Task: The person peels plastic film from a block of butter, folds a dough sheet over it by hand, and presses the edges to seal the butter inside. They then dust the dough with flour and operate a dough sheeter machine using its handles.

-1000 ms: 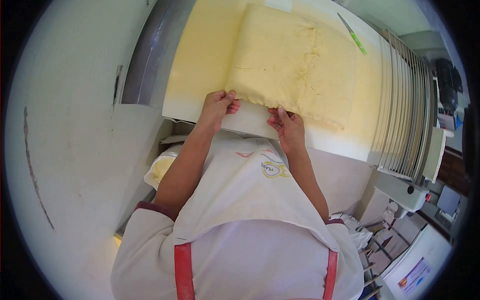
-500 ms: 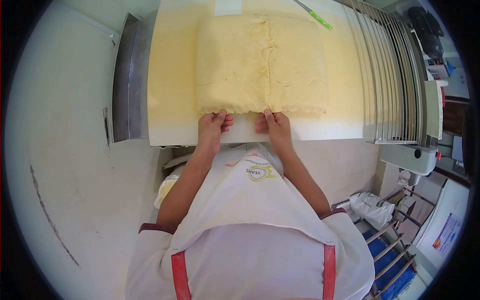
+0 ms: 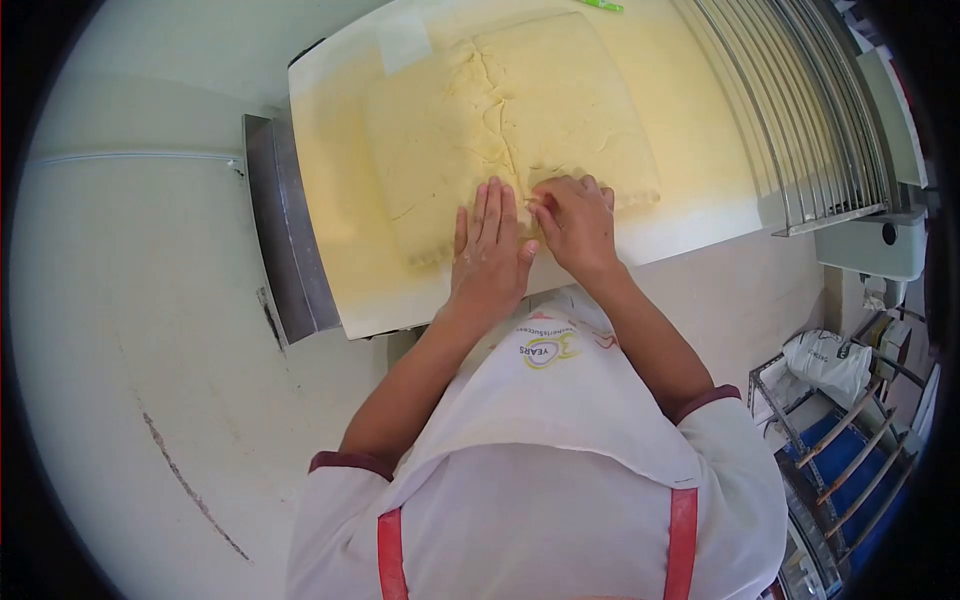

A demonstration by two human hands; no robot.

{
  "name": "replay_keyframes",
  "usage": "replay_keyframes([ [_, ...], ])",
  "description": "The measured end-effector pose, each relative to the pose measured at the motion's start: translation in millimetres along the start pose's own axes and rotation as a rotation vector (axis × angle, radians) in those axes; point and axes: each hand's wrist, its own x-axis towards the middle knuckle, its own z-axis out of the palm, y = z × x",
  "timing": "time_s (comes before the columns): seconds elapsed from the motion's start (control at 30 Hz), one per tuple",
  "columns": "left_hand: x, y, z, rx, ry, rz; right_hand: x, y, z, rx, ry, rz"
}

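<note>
- The tabletop (image 3: 345,215), a pale sheet-covered bed dusted yellow, runs away from the fingers toward a rack of metal bars (image 3: 800,110) off to their right; its near edge lies just under the wrists.
- The dough slab (image 3: 520,110) lies flat on that tabletop, stretching from directly under the fingers to well beyond them. It is thick, squarish and pale yellow, with a folded seam (image 3: 495,95) running away from the fingertips. I judge it heavy for its size, soft and floppy: lifted at one corner it would likely sag, stretch or tear along the seam, so the whole near edge or a wide spread underneath looks the safer place to take hold. The dusted surface suggests it slides rather than sticks.
- The left hand (image 3: 490,255) rests flat on the near edge of the slab, fingers straight, spread slightly and pressed down, closed on nothing.
- The right hand (image 3: 580,225) sits just beside it, touching the dough, with fingers curled and the tips pinched at the surface near the seam's end; it appears to nip a small fold of dough, though how much it grips I cannot tell.
- A green-handled tool (image 3: 600,5) lies at the far edge, well apart from both hands.
</note>
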Motion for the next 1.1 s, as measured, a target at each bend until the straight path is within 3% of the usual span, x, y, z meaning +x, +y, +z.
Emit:
replay_keyframes([
  [0.07, 9, -8, 9, 0.184, -0.046, -0.010, 3, -2, -2, 0.043, 0.127, -0.031],
  [0.23, 12, -14, 13, 0.289, -0.122, -0.024, 17, 7, 15, -0.103, 0.086, -0.074],
  [0.37, 12, -17, 0, 0.199, -0.123, -0.009, 20, 11, 8, -0.021, 0.052, -0.128],
  [0.43, 13, -22, -6, 0.034, -0.071, -0.020, 28, 1, 4, 0.008, 0.149, -0.124],
  [0.63, 31, -28, 5, 0.233, 0.035, 0.010, 41, 9, 25, -0.058, 0.079, -0.199],
  [0.77, 36, -34, -6, 0.123, -0.005, -0.023, 47, 17, 26, 0.037, 0.082, -0.241],
  [0.87, 45, -38, -14, 0.039, 0.056, -0.039, 55, -10, 18, 0.096, 0.220, -0.159],
  [1.1, 68, -54, -6, 0.209, 0.010, -0.018, 78, 4, 34, -0.020, 0.039, -0.130],
])
